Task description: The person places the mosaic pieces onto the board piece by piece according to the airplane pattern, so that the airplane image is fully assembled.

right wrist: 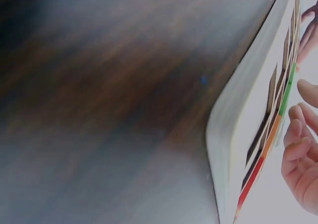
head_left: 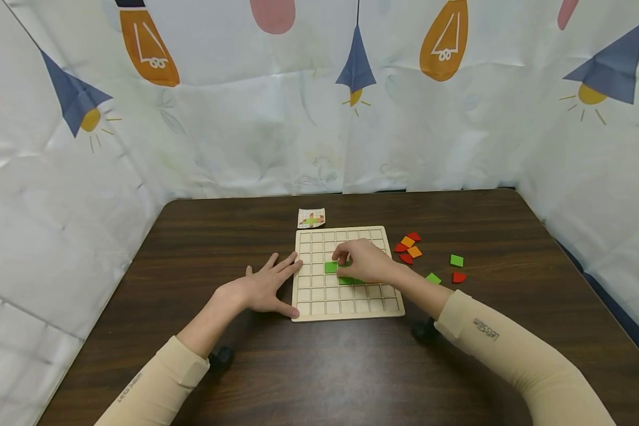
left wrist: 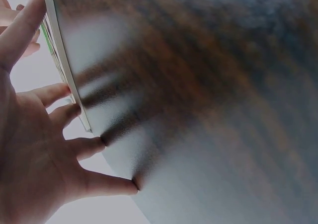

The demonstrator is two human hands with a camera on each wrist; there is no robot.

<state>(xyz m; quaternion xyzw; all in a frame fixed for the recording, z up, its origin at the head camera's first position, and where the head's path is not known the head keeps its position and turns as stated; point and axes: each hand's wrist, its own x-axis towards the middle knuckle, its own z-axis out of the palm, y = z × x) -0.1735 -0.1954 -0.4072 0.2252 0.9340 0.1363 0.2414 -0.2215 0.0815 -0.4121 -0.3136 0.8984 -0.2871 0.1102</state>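
Observation:
A pale wooden grid board (head_left: 319, 309) lies flat on the table. My left hand (head_left: 266, 287) has its fingers spread, with thumb and fingertips touching the board's left edge. My right hand (head_left: 366, 260) is over the middle of the board, fingers curled, and seems to pinch a green tile (head_left: 346, 264), mostly hidden by the fingers. Just left of it, a green square tile (head_left: 331, 267) sits in the grid, and more green (head_left: 347, 281) shows below the hand. In the right wrist view, red (right wrist: 251, 182), orange (right wrist: 271, 137) and green pieces (right wrist: 287, 92) line the board.
A small printed pattern card (head_left: 311, 219) lies behind the board. To the right are loose orange squares (head_left: 415, 252), red curved pieces (head_left: 406, 258), a separate red piece (head_left: 459, 277) and green tiles (head_left: 457, 260). Patterned white cloth (head_left: 277, 136) hangs around the dark table (head_left: 341, 367).

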